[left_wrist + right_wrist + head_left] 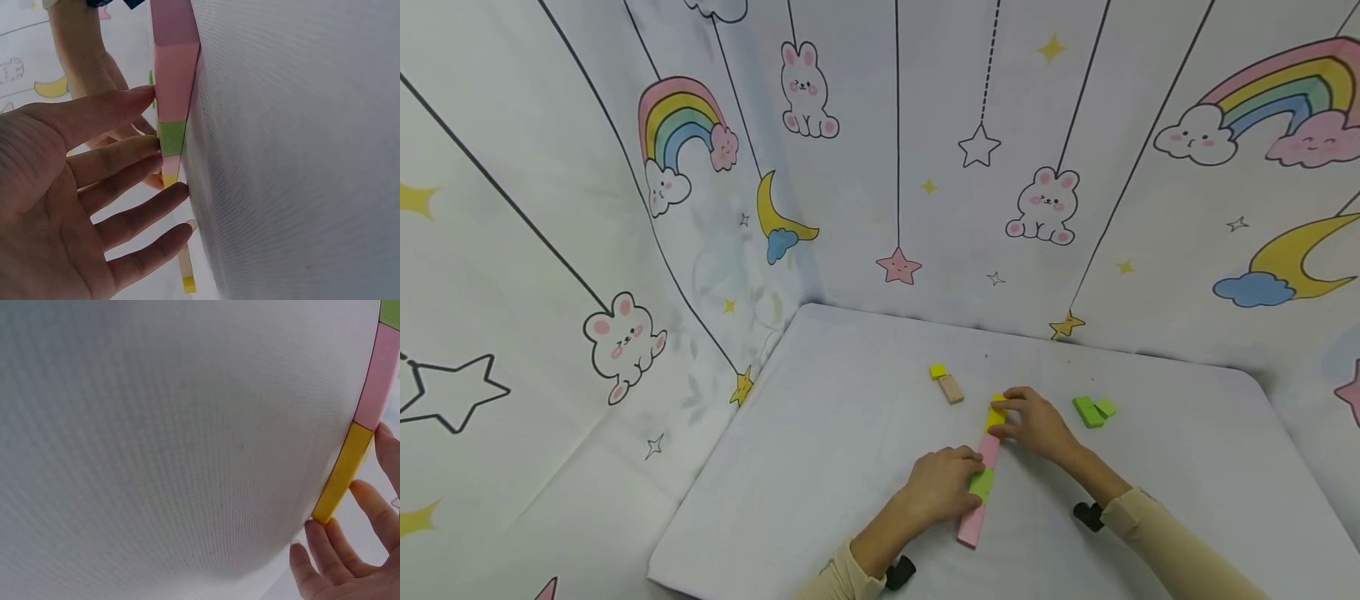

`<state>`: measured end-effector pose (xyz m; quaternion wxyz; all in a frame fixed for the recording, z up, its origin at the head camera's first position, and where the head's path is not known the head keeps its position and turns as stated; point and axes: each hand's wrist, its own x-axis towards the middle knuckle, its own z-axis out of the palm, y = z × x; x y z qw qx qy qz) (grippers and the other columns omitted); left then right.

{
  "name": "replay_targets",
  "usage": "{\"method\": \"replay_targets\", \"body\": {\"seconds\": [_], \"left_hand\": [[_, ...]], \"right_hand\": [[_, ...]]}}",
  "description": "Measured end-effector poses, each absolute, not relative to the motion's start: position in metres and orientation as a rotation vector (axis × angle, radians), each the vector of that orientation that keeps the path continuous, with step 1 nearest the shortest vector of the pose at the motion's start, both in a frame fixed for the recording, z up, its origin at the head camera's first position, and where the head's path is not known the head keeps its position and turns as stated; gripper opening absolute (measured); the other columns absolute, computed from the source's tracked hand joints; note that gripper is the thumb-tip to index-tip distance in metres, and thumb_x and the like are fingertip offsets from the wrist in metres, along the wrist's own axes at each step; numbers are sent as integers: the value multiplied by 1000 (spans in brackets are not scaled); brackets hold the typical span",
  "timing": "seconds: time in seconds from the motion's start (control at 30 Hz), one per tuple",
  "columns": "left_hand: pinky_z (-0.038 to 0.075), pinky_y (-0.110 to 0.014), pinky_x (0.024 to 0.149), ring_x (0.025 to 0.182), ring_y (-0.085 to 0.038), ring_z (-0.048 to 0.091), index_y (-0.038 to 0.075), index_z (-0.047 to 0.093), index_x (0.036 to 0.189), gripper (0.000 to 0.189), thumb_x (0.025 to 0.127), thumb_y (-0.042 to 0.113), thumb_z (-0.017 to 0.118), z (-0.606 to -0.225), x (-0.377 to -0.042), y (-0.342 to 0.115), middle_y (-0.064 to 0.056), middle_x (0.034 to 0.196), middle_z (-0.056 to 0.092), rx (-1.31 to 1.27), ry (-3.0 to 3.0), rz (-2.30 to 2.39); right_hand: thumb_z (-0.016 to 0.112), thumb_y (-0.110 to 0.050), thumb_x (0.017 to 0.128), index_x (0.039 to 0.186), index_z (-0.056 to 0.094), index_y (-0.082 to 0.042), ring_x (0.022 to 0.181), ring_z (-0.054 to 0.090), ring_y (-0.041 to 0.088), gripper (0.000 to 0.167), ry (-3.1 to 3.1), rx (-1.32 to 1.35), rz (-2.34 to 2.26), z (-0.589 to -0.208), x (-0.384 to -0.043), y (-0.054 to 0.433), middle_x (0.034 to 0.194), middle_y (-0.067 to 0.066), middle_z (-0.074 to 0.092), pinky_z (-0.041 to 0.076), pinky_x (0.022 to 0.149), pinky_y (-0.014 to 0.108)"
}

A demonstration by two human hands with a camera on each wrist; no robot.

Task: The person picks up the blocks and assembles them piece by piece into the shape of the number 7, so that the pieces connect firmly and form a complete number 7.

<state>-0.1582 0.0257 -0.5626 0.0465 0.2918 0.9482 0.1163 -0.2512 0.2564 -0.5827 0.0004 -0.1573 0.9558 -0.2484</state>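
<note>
A straight row of flat toy blocks runs away from me in the head view: a pink block (972, 528) nearest, a green block (982, 483), a second pink block (989, 451) and a yellow block (996, 419) at the far end. My left hand (942, 485) reaches in from the left, thumb and index fingertips at the green block and near pink block, other fingers spread. From the right, my right hand (1039, 425) touches the yellow block; in the right wrist view, its fingertips meet the yellow block's (345, 472) far end and side, thumb by the pink joint.
Beyond the row, a small yellow block (937, 371) touches a plain wooden block (951, 389). Two green blocks (1087, 412) lie together to the right. A white cloth covers the table (820, 433), and printed fabric walls (865, 167) rise behind and beside it.
</note>
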Motion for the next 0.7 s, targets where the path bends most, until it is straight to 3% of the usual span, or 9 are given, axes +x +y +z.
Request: {"method": "replay_targets", "body": {"seconds": [0.7], "left_hand": [[54,-23,84,116,-5,63,28,75,129,49,84,44,87,-561,-159,24,19,135,63,885,2894,390]], "right_hand": [[89,-43,80,124,77,-10,125,57,42,56,2997,-478,-783,-580,-251,255,133,18,61,48,101,61]]}}
